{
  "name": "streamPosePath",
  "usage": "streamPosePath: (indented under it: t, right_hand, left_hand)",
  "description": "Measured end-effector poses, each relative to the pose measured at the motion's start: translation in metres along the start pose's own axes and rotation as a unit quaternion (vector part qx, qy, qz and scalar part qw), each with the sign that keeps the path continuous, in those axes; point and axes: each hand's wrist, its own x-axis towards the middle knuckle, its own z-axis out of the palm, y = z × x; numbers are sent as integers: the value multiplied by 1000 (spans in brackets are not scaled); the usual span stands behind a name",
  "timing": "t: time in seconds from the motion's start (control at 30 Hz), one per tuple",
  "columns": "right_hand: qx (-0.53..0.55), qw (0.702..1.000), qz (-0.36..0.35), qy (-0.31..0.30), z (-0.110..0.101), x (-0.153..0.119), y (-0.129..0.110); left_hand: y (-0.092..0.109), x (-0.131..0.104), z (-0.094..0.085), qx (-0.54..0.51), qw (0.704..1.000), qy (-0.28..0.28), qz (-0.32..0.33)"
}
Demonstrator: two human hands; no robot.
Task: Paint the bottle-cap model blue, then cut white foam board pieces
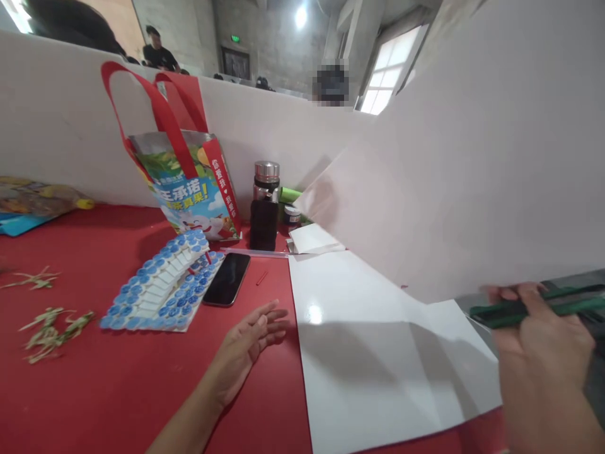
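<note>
My left hand hovers over or rests on the red table, palm turned sideways, fingers apart with nothing in them. Just beyond it lie a small red stick and a black phone. On the right, my right hand is closed around a dark green, long thing, blurred by motion, so its kind is unclear. Between the hands a glossy white board lies flat on the table. A blue and white model, shaped like a stepped arch covered in blue discs, sits left of the phone.
A colourful bag with red handles stands against the white partition. Near it are a steel flask, a black upright device and folded white paper. Woven straw pieces lie left. A large white panel rises at right.
</note>
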Motion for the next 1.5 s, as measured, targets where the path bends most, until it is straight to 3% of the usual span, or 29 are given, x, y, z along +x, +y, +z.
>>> streamPosePath:
  t: [0.13,0.27,0.53,0.73,0.87,1.1,1.2,1.27,1.3,1.37,1.4,1.43,1.5]
  right_hand:
    - [32,999,-3,21,5,25,8]
    - [31,999,19,-13,19,23,18]
    - [39,989,74,-119,39,-6,35]
    - [30,970,104,-217,79,-50,31]
    - [26,955,100,-277,104,-76,32]
    - [34,956,27,-291,118,-82,47]
    - [31,954,6,-297,124,-82,56]
    - [28,952,4,-304,128,-84,63]
    - [27,951,5,-307,130,-85,66]
    - [26,950,7,-312,133,-89,71]
    - [25,949,7,-314,135,-91,74]
    - [24,949,8,-315,136,-94,76]
    - [23,948,11,-318,139,-100,79]
  left_hand:
    - [0,0,-1,3,1000,8,-3]
    - [2,-1,1,7,1000,16,-8]
    - [1,-1,5,19,1000,17,-7]
    - [-3,-10,16,125,991,-32,-33]
    - [-2,-13,19,150,987,-37,-39]
    - [-8,-14,21,133,991,-17,-27]
    - [4,-22,19,206,975,64,50]
    - [30,-28,8,302,923,184,155]
    - [48,-29,-1,367,864,261,226]
    - [88,-27,-27,525,691,372,329]
    - [108,-23,-41,590,620,398,330]
    - [126,-17,-56,643,577,408,295]
    - [153,-1,-82,713,550,389,193]
